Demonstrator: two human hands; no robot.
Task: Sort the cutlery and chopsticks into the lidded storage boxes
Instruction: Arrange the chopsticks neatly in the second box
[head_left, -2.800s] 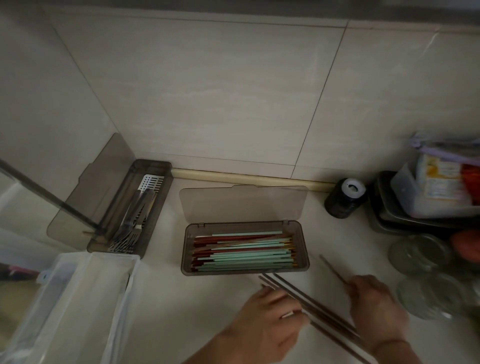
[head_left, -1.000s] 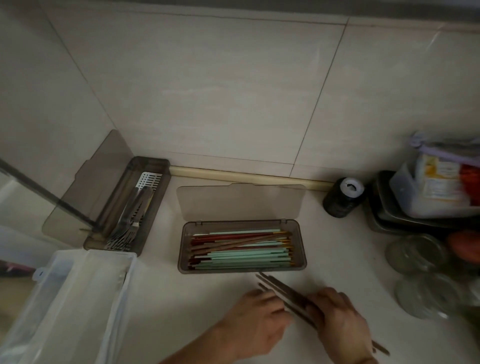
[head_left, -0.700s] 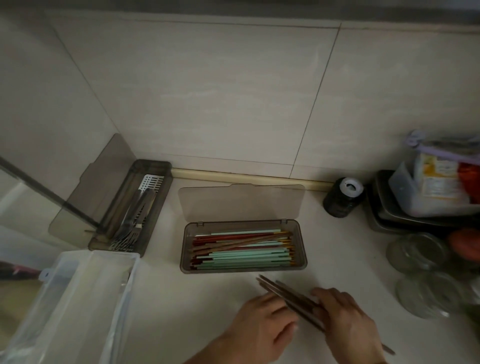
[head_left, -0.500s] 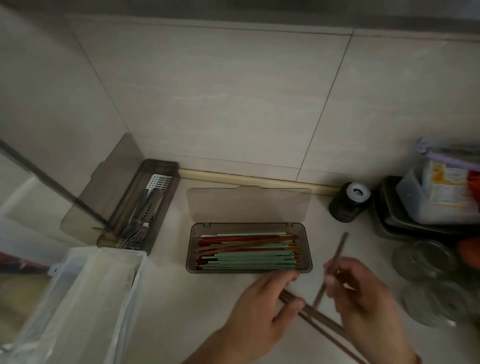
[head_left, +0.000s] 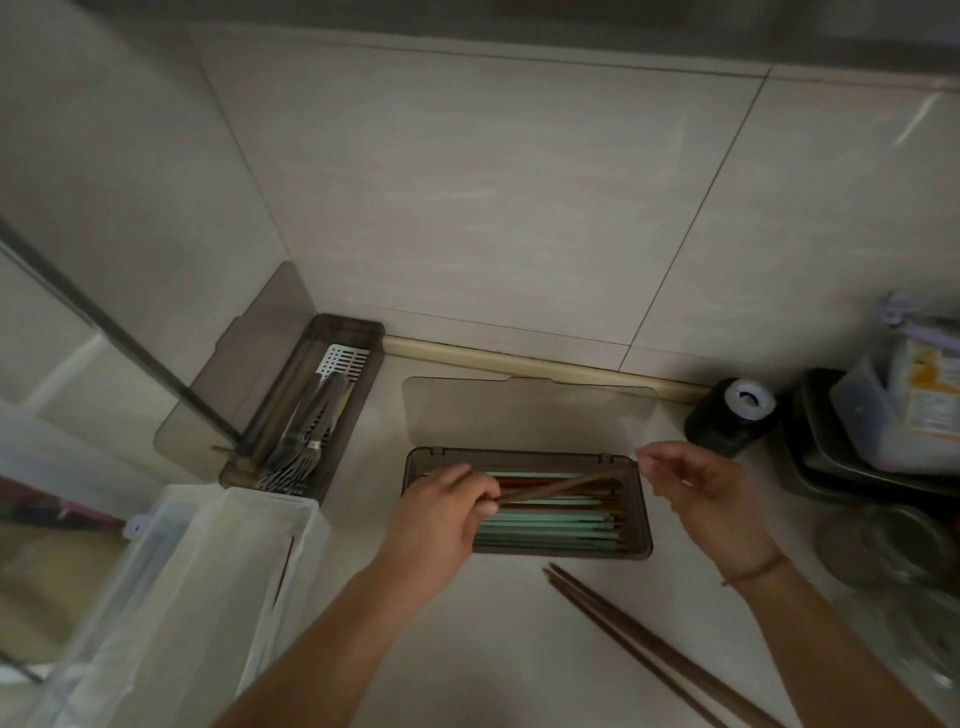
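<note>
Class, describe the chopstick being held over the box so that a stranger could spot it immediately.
Find the open smoky chopstick box on the counter below the tiled wall. Across it slants one brown chopstick, held by the left hand and right hand; the others lie flat.

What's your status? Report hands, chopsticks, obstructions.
Both hands, left hand and right hand, hold a brown chopstick over the open chopstick box. More brown chopsticks on counter. Nothing blocking.

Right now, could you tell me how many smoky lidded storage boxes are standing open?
2: the cutlery box at the left wall, the chopstick box under both hands. None seems hidden.
</note>
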